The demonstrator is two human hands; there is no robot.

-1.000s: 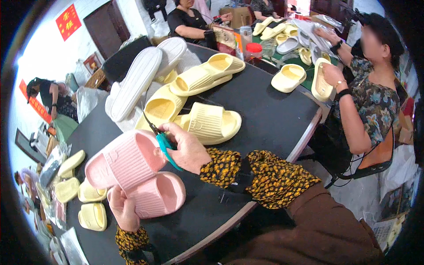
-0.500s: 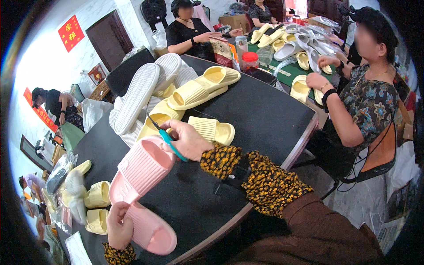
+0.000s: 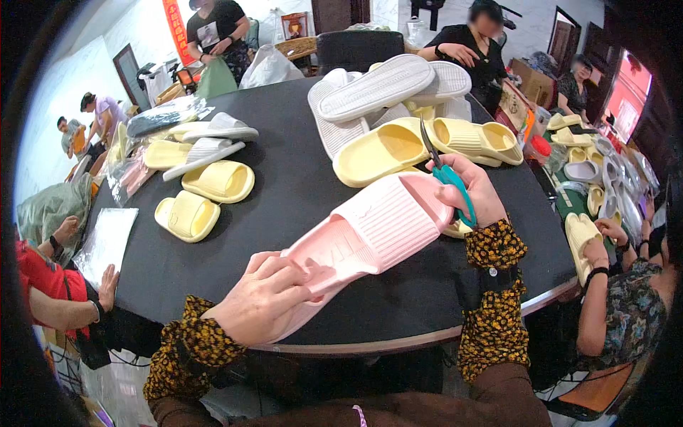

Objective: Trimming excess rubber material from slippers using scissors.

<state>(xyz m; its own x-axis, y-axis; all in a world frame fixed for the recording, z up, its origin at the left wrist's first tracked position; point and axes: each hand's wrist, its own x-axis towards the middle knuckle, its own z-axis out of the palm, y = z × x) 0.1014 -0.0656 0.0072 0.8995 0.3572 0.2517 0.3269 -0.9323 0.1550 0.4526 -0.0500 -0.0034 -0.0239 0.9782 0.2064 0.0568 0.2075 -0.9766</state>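
A pair of pink ribbed slippers is in front of me, lying at a slant over the black table. The upper pink slipper (image 3: 395, 224) shows its strap and insole; the lower slipper (image 3: 299, 319) is mostly hidden under it. My left hand (image 3: 265, 295) grips the near-left end, fingers curled over the edge. At the far-right end, my right hand (image 3: 475, 186) holds scissors with teal handles (image 3: 455, 191) against the slipper's edge. Their dark blades point up and away, before a yellow slipper (image 3: 377, 151) behind the pink pair.
White slippers (image 3: 377, 87) are piled at the back. Yellow slippers (image 3: 219, 181) and grey slippers (image 3: 203, 158) lie on the table's left, beside plastic-wrapped ones. A person's hand (image 3: 108, 288) rests by a clear plastic bag (image 3: 107, 245). Other people sit or stand around; a slipper-covered green table is at right.
My view has swung left, bringing the left side of the table in. The pink pair is turned more sideways, and my left hand now reaches over its near end. The scissors stay in my right hand.
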